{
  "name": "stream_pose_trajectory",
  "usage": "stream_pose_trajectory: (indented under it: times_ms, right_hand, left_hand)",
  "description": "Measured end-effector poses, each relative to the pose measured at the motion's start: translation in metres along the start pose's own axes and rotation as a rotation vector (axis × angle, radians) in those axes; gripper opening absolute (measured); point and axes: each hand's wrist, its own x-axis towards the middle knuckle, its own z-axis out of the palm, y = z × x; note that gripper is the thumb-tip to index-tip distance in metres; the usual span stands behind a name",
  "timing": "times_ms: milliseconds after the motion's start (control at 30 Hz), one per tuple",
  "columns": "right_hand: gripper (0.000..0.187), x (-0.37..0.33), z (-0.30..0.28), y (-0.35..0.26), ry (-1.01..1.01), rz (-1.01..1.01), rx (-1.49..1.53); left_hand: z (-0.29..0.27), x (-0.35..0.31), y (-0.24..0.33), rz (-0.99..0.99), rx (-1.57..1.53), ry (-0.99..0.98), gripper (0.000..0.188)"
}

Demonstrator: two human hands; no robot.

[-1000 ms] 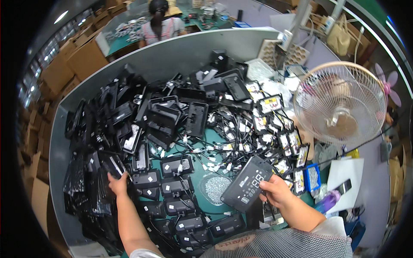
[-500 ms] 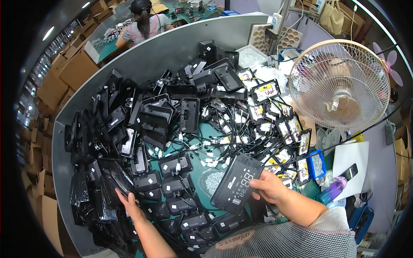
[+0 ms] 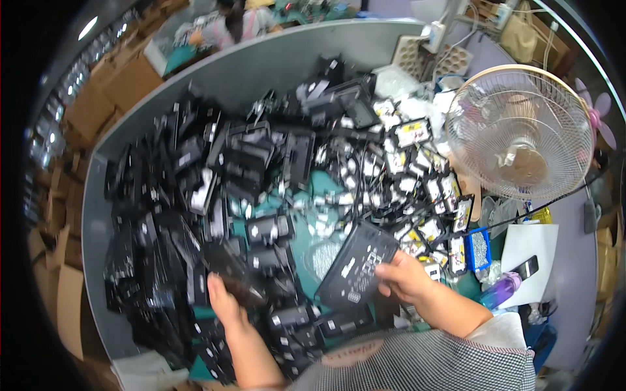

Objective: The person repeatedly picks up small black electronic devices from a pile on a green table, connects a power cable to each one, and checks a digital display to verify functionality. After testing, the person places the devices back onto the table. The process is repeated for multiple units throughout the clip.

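My right hand grips the right edge of a flat black display panel, its face with pale printed markings turned up and tilted. On the left, my left hand holds a dark, glossy flat panel by its near edge; motion blurs it and its far fingers are hidden beneath. Under that panel, black plastic housings with cables lie in rows on the green table. A pile of dark panels in clear film sits just left of my left hand. Between both hands' panels shows a clear dish of small screws.
Black housings heap up along the curved grey partition. Wired boards with yellow labels lie centre right. A caged fan stands at right, near a blue tray, a purple-blue bottle and a phone.
My left hand has come away from the film-wrapped pile, moving right with a dark panel in it. My right hand keeps its display panel nearly in place. The view has shifted slightly.
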Motion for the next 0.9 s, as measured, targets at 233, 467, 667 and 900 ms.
stream_pose_trajectory:
  times_ms: [233, 467, 667, 900]
  right_hand:
    - [0.027, -0.01, 0.004, 0.015, 0.061, -0.098, -0.08]
    - [0.022, -0.006, 0.007, 0.032, 0.217, -0.151, -0.257]
    - [0.016, -0.007, 0.023, 0.043, 0.204, -0.108, -0.251]
    - [0.026, -0.012, 0.028, 0.053, 0.056, -0.204, -0.308]
  left_hand:
    - [0.044, -0.047, 0.02, -0.059, -0.137, -0.45, 0.022]
    - [0.056, -0.079, 0.024, -0.199, -0.334, -0.498, 0.039]
    - [0.061, -0.113, 0.026, -0.251, -0.406, -0.761, 0.045]
    - [0.059, -0.13, 0.004, -0.572, -0.279, -0.844, 0.02]
